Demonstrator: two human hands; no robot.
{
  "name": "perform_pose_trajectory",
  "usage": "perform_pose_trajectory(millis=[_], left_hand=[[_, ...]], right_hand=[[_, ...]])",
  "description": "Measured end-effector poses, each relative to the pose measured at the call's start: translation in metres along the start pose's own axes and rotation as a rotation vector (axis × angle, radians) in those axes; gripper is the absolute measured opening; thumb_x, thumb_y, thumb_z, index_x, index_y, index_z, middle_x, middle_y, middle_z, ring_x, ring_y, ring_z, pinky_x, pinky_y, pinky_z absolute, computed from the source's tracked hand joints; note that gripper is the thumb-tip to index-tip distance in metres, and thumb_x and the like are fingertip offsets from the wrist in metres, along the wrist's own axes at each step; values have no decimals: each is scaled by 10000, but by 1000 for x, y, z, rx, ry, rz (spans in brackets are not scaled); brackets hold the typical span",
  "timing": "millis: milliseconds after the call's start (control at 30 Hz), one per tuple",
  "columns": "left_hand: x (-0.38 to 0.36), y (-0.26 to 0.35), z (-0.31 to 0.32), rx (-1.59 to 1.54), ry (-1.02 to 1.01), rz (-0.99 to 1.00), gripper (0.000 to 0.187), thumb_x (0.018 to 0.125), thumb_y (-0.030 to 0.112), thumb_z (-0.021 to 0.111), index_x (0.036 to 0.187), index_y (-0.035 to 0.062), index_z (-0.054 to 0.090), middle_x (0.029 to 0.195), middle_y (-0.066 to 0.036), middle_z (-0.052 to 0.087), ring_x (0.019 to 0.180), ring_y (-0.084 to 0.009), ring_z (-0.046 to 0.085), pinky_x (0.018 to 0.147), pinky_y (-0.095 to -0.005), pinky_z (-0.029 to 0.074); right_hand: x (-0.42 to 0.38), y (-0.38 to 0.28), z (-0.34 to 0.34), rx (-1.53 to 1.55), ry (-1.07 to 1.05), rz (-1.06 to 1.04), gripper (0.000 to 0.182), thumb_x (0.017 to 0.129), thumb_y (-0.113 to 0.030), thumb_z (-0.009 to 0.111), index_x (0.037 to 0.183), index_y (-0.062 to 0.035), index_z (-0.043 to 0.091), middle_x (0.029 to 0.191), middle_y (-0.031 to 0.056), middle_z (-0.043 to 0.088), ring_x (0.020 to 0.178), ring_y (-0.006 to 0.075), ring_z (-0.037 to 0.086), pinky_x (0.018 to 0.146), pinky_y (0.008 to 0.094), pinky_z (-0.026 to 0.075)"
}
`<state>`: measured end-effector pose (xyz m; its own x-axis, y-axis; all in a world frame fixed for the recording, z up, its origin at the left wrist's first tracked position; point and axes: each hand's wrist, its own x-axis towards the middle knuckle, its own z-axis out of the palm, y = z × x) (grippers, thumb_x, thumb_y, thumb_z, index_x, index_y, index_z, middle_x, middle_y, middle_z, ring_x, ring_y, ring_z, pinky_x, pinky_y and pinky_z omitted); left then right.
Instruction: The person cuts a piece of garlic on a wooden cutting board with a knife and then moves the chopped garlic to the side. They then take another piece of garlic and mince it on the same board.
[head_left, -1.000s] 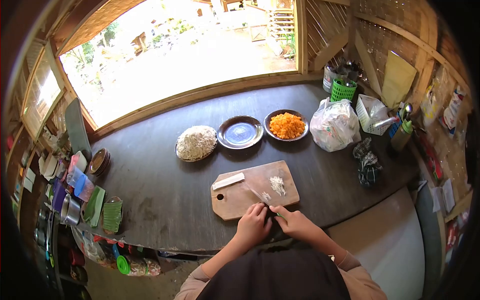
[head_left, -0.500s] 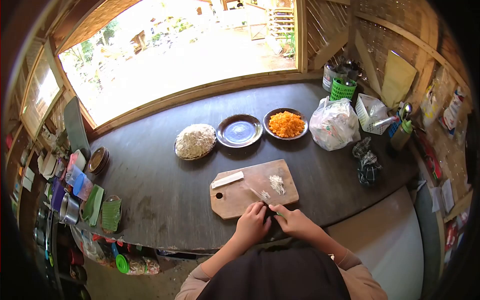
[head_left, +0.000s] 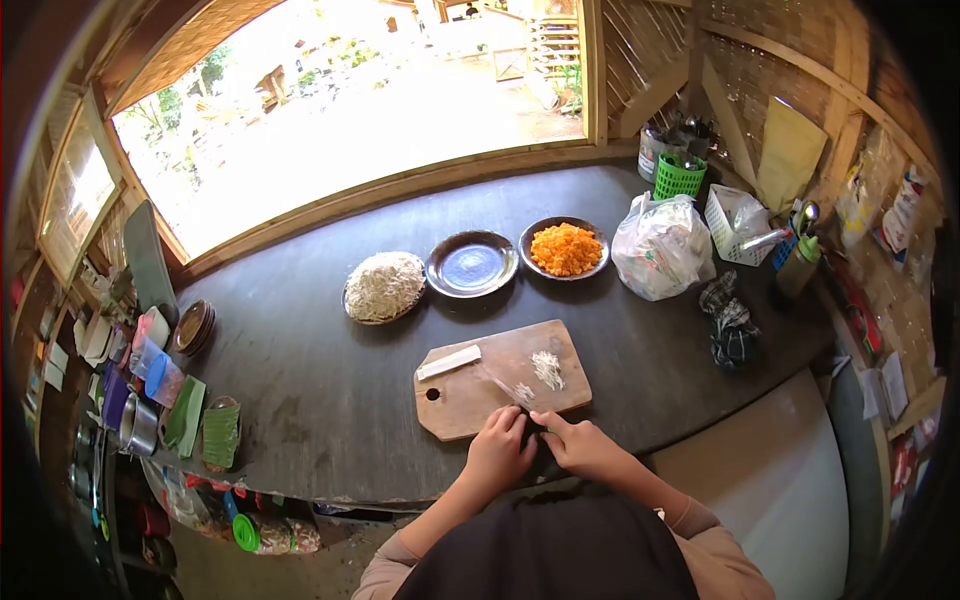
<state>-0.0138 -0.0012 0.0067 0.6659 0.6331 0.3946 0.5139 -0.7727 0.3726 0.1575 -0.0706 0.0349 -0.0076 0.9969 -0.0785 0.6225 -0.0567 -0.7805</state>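
Observation:
A wooden cutting board (head_left: 465,405) lies in front of me. My right hand (head_left: 580,445) is closed around a knife (head_left: 504,386) at the board's near edge, its thin blade pointing up and left over the wood. Beside it, my left hand (head_left: 497,445) has its fingers bent close to the blade's base; anything in them is hidden. A pale, squared strip of food (head_left: 449,361) rests at the board's upper left. Finely cut white shreds (head_left: 547,370) form a small pile on the right, with a few more bits (head_left: 523,392) near the blade.
Beyond the board stand a plate of white shreds (head_left: 386,287), a bare dark plate (head_left: 472,264) and a plate of chopped orange food (head_left: 565,249). A plastic bag (head_left: 662,250), white basket (head_left: 728,235) and dark cloth (head_left: 733,325) are at right. Folded green leaves (head_left: 222,432) lie at left.
The view has shifted slightly, so the table things sit a little further left. Both hands stay at the board's near edge; the green on the knife's handle no longer shows.

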Motion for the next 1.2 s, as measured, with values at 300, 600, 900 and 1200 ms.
perform_pose_trajectory(millis=[300,600,900,1200], left_hand=[[-1,-4,5,9,20,16,369,803,193,701,1082,-37,630,1155,-174,611,1122,-329,577,955,-389,491],[-1,-2,1,-14,-13,12,370,810,211,698,1075,-40,633,1155,-182,611,1124,-334,576,956,-392,491],[0,-2,-2,-17,-18,4,377,812,212,701,1077,-45,629,1152,-183,611,1121,-338,579,952,-394,493],[-2,-3,2,17,13,30,377,809,212,706,1079,-41,635,1151,-181,611,1132,-335,576,956,-390,494]], right_hand=[[-14,-3,-19,47,-39,-19,342,962,-211,556,1297,-140,544,848,255,662,729,442,649,660,492,519],[-3,4,-2,30,38,-100,354,970,-200,554,1320,-154,535,852,235,668,703,437,652,643,443,518],[-1,0,0,0,-26,2,347,968,-217,561,1307,-146,542,908,229,678,798,433,661,714,451,533],[-6,17,-6,29,-4,-94,364,968,-260,550,1325,-192,533,840,262,666,748,452,657,684,498,526]])
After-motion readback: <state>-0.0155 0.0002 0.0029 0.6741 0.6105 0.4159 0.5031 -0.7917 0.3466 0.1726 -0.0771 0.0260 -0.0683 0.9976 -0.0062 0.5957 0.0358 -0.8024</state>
